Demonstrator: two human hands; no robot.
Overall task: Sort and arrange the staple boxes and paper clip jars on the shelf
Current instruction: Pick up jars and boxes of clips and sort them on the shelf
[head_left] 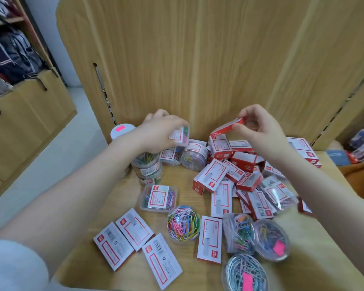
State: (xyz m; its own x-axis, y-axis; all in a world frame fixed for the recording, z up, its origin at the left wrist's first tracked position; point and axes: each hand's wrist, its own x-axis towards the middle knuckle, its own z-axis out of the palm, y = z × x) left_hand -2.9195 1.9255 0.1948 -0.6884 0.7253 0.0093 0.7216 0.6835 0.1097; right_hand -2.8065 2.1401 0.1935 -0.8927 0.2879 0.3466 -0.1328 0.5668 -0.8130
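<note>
My left hand [159, 129] grips a clear square box of coloured paper clips [180, 135], lifted above the back left of the wooden shelf [135, 267]. My right hand [259, 124] pinches a red and white staple box [229, 128] held tilted over a loose pile of staple boxes [237, 171]. Under my left forearm stands a stack of round clip jars [148, 166]. Another square clip box [159, 198] lies mid-shelf. Round jars of coloured clips [183, 224] [270, 241] lie at the front. Three staple boxes [135, 227] lie flat at the front left.
A wooden back panel [187, 59] rises right behind the pile. A white-lidded jar with a pink sticker [122, 130] stands at the back left edge. Left of the shelf is open floor and a cabinet with bags [15, 57]. Packaged goods [359, 148] lie at the far right.
</note>
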